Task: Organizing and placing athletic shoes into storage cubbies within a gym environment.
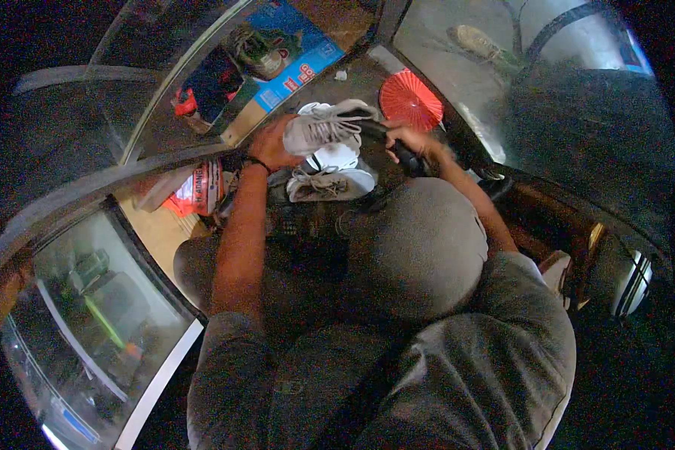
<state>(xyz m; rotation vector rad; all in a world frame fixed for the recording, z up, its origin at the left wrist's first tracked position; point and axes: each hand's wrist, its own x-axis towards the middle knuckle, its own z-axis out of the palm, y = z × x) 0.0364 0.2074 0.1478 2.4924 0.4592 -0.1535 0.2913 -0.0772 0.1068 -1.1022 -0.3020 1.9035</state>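
My left hand grips a beige lace-up shoe by its toe end, its laces facing up. On the other side, my right hand is curled around a black object, which is blurred, so its kind is unclear. A dark part reaches from that hand towards the shoe's heel end; whether it touches the shoe cannot be told. Just below the held shoe lies a second beige lace-up shoe with loose laces. Something white shows between the two shoes, partly hidden.
A red pleated disc lies beyond my right hand. Past my left hand is a blue printed box. An orange and white packet with writing sits beside my left forearm. Curved glass-like panels stand at the left.
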